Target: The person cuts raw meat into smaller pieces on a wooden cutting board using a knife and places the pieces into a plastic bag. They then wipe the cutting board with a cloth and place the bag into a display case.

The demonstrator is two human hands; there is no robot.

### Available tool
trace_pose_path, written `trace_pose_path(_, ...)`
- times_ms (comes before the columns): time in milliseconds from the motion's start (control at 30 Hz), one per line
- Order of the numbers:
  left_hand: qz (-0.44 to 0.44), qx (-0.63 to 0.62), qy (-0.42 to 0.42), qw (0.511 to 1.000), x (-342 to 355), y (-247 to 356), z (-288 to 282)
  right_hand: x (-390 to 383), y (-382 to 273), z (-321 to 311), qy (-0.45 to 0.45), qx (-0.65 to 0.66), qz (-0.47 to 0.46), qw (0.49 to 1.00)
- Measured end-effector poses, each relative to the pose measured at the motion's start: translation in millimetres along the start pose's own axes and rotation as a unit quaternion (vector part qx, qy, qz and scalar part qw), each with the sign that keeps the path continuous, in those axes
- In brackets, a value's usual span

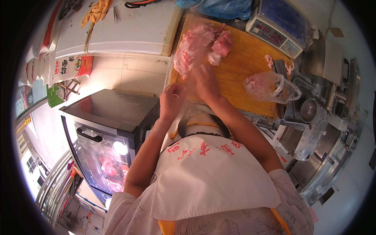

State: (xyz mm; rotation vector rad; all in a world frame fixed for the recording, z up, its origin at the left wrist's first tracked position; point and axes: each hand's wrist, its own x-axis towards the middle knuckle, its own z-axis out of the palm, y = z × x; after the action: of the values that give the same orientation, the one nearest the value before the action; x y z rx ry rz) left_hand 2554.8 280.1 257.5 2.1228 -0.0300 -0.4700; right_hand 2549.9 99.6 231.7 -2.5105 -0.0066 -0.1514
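Note:
My left hand [172,98] is at the near left edge of a wooden cutting board [231,90], fingers curled around something I cannot make out. My right hand [205,82] is just right of it over the board, blurred, its fingertips unclear. Pieces of pale pink raw meat [190,47] lie beyond my hands, with a redder piece [222,45] to their right. A knotted clear bag [258,86] of pink meat rests on the board's right, beside a dark knife or similar blade [279,66] and small scraps [269,60].
A scale [278,27] and blue plastic [215,8] border the board's far side. Pans [308,109] and steel equipment stand right. At left are a white chest unit [129,27] with an orange glove [94,13], printed sacks [70,70] and a glass-fronted cabinet [113,102] holding meat.

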Motion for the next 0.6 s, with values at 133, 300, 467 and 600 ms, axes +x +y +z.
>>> trace_pose_path(133,-0.007,-0.005,-0.001,1.000,0,3,-2,1,2,2,0.025,0.006,-0.015,1.000)
trace_pose_path(300,-0.007,-0.003,0.002,1.000,0,-1,-3,-5,4,-2,-0.037,0.005,-0.077,0.996)
trace_pose_path(467,-0.023,0.005,0.000,1.000,3,1,-5,-6,11,-12,-0.006,-0.025,-0.087,0.996)
trace_pose_path(600,-0.020,-0.001,0.000,1.000,5,0,-4,-2,8,-16,-0.011,-0.071,-0.082,0.994)
